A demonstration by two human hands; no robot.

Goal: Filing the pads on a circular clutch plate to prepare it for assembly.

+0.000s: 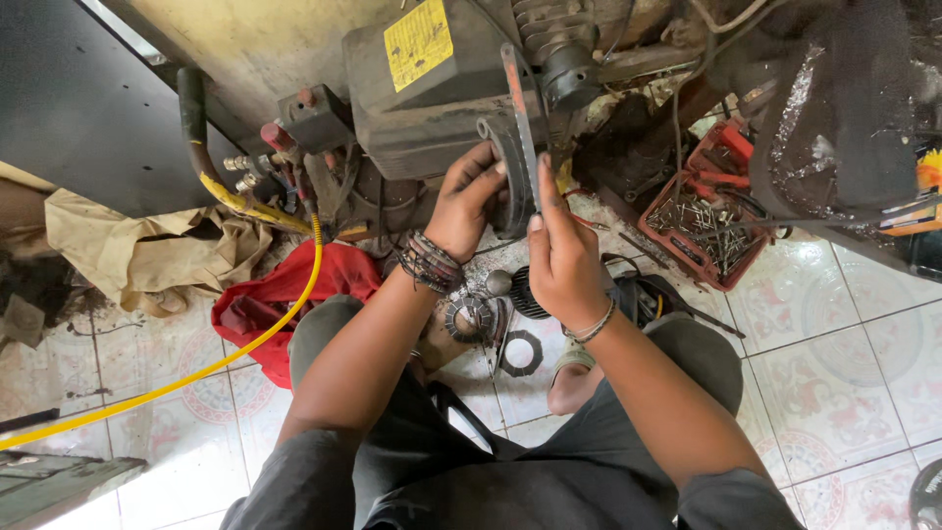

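Observation:
My left hand (467, 201) grips the dark round pulley-like part (508, 172) on the side of a grimy engine (432, 88). My right hand (561, 257) holds a long flat metal bar (520, 113) with a red-tinged upper end, pressed upright against that same part. Both wrists wear bracelets. Below the hands, on the tiled floor, lie a round metal gear-like piece (469, 316), a black ring gasket (521, 352) and a black finned disc (523, 292). My knees frame the floor parts.
A yellow hose (218, 358) curves across the floor from the engine's left side. A red cloth (285, 294) and a tan cloth (137, 250) lie at left. A red crate (708, 211) of nails and tools sits at right. Patterned tiles (844, 344) spread right.

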